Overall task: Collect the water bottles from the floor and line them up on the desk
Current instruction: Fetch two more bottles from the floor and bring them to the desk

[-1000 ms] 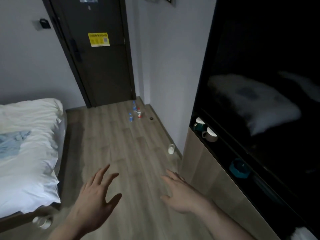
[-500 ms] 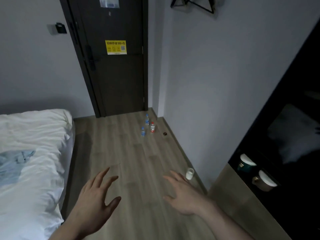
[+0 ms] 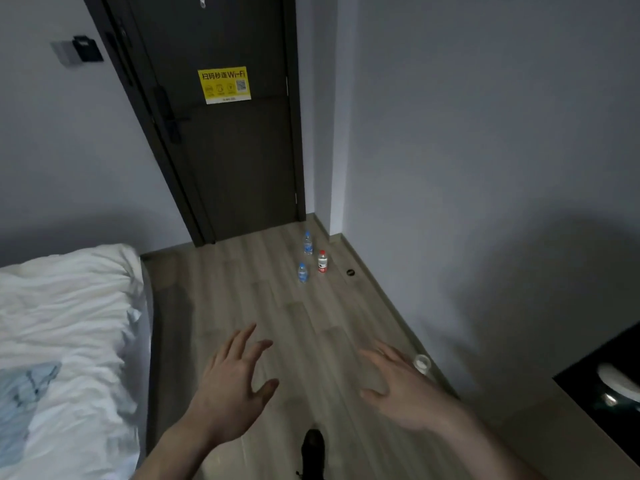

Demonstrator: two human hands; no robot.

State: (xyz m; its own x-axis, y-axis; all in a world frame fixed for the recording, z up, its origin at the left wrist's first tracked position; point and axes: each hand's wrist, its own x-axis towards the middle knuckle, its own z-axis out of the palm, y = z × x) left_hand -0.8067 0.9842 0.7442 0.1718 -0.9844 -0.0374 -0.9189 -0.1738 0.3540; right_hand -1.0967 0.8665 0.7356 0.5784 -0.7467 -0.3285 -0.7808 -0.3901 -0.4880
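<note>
Wood-plank flooring (image 3: pixel 242 306) runs from the foreground to a dark door (image 3: pixel 225 150) set in the far wall; the door carries a yellow Wi-Fi sticker (image 3: pixel 224 84) at upper centre and a dark handle (image 3: pixel 166 112) on its left edge; a wall switch panel (image 3: pixel 78 51) is mounted to the left of the door frame. Three water bottles stand upright on the floor near the door's right corner, close to the skirting of the right-hand wall: a far blue-capped bottle (image 3: pixel 308 242) nearest the door; a red-capped bottle (image 3: pixel 322 261) just beside it, to the right and nearer the camera; a near blue-capped bottle (image 3: pixel 302 272) to the left of the red-capped one; none of the three is touched by either hand. A small dark round object (image 3: pixel 350 272) lies on the floor to the right of the bottles, near the skirting. A white bed (image 3: pixel 62 341) with rumpled sheets occupies the left side. A small pale cup-like item (image 3: pixel 422 363) sits on the floor against the right wall, partly behind the right hand. Left hand (image 3: pixel 232 386): held out above the floor, fingers spread and loosely extended, gripping nothing. Right hand (image 3: pixel 401 393): held out likewise, palm down, fingers relaxed and apart, gripping nothing. A dark shoe (image 3: pixel 313 452) shows between the forearms at the lower edge; a dark cabinet corner (image 3: pixel 606 375) enters at lower right.
</note>
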